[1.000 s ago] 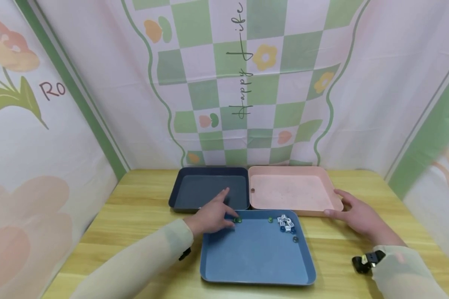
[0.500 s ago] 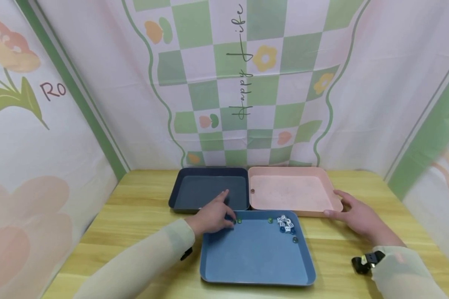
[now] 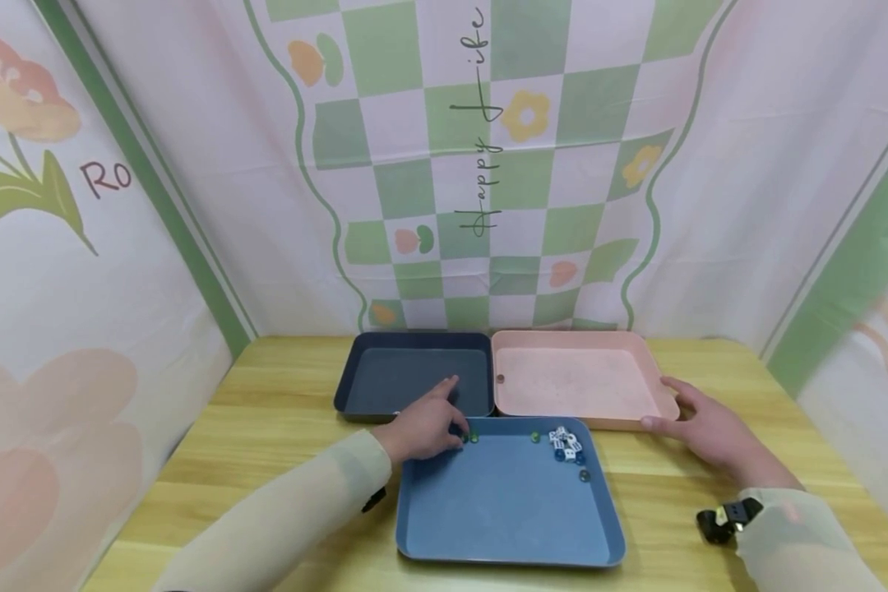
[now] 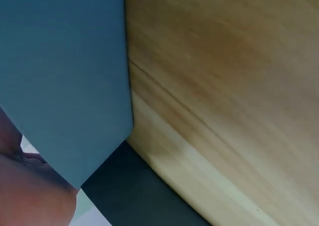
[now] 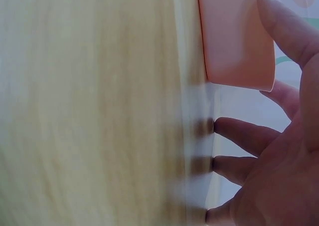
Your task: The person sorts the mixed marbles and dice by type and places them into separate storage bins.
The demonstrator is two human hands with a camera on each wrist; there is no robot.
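My left hand [image 3: 427,427] reaches over the back left corner of the blue tray [image 3: 511,564], thumb and forefinger closed around a small green glassy marble [image 3: 465,438]. Right beside it lies a second green marble [image 3: 475,437]. One finger points out over the navy tray [image 3: 414,382]. At the near right corner of the pink tray [image 3: 573,378], my right hand [image 3: 714,427] grips the wall between thumb and forefinger. In the right wrist view its other fingers spread down to the table top. The left wrist view shows mostly the blue tray's outer wall [image 4: 65,76].
White dice [image 3: 565,440] with dark pips cluster in the blue tray's back right corner, with blue pieces among them. Another green marble [image 3: 535,437] and a dark round piece [image 3: 585,475] lie close by. A brownish piece [image 3: 500,379] sits in the pink tray.
My left forefinger has drawn back and curled in toward the thumb at the green marble. My right hand stays at the pink tray's corner.
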